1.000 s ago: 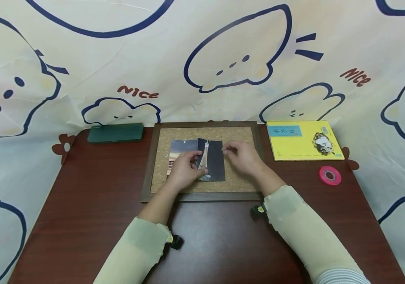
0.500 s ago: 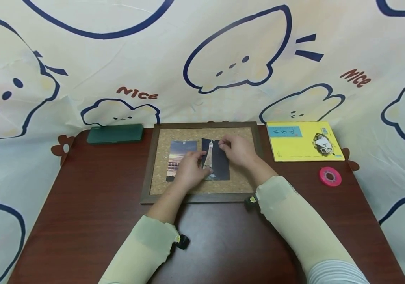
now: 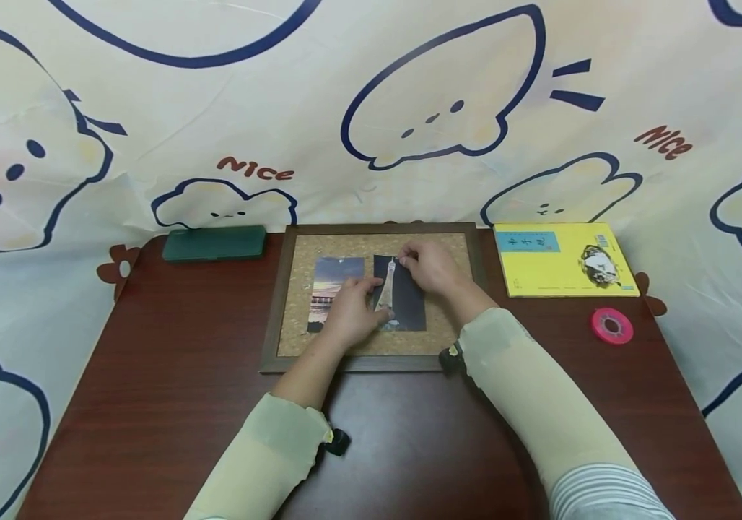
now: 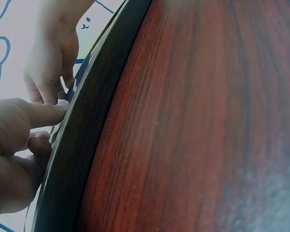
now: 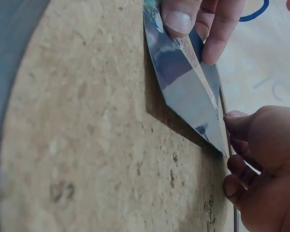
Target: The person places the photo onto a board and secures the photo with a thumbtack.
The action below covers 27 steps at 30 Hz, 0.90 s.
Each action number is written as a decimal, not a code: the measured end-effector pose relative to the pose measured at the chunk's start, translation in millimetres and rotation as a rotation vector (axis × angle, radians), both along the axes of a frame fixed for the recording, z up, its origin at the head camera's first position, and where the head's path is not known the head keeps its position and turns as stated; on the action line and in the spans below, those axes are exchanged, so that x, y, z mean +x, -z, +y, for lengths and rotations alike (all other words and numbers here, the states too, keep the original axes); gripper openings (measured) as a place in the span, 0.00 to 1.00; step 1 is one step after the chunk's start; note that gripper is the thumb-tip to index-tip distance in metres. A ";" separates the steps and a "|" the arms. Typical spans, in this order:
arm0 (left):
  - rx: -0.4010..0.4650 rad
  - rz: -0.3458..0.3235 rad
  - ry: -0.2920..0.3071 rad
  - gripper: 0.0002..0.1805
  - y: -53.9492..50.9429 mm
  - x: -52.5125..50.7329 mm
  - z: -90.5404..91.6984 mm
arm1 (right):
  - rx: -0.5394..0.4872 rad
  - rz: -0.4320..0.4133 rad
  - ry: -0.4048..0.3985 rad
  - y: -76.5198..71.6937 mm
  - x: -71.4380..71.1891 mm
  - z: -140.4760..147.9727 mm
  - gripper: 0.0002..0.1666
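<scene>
A dark photo (image 3: 411, 307) of a lit tower lies over the cork board (image 3: 371, 344). My left hand (image 3: 348, 312) holds its left side between thumb and fingers; in the right wrist view the left thumb (image 5: 179, 21) lies on its face. The photo's near edge stands off the cork and casts a shadow. My right hand (image 3: 432, 269) has its curled thumb and fingers at the photo's top edge, near the tower's tip; anything small between these fingertips is hidden. A sunset photo (image 3: 338, 271), with a small pale dot at its top, is on the board to the left.
The board's brown wooden frame (image 3: 273, 310) rests on the dark red table (image 3: 182, 361). A green case (image 3: 214, 243) stands at the back left. At the right are a yellow book (image 3: 540, 271) and a pink ring-shaped roll (image 3: 612, 326). A patterned cloth (image 3: 319, 108) rises behind.
The tower photo has shifted right, off the sunset photo it overlapped. My left hand moved right with it. My right hand went from the photo's right edge up to its top edge.
</scene>
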State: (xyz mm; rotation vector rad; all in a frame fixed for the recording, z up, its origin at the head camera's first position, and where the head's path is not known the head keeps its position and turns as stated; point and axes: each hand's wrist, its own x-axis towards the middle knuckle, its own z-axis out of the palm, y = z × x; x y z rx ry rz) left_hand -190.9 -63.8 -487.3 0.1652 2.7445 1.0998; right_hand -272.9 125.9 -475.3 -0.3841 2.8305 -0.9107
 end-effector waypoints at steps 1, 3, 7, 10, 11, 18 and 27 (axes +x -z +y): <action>0.001 -0.001 0.000 0.37 0.2 0.2 -0.1 | 0.003 0.002 -0.002 0.7 -1.3 -0.4 0.08; 0.002 0.001 0.002 0.37 0.7 0.5 0.0 | 0.008 0.001 -0.005 1.9 -3.6 -1.2 0.09; 0.001 -0.003 0.009 0.37 1.2 1.3 0.6 | 0.026 -0.010 -0.004 2.6 -7.1 -2.8 0.10; -0.005 -0.008 0.009 0.36 0.9 2.1 0.7 | 0.048 -0.016 -0.008 2.7 -9.0 -4.8 0.11; -0.007 -0.009 0.008 0.36 0.7 2.3 0.5 | 0.056 -0.021 -0.010 2.8 -9.5 -5.6 0.12; -0.013 -0.004 0.004 0.36 0.7 3.9 -0.7 | 0.094 -0.050 -0.018 3.2 -14.0 -9.8 0.17; -0.007 0.010 0.009 0.36 2.6 3.6 0.1 | 0.045 -0.083 0.039 -2.1 -19.2 -10.6 0.12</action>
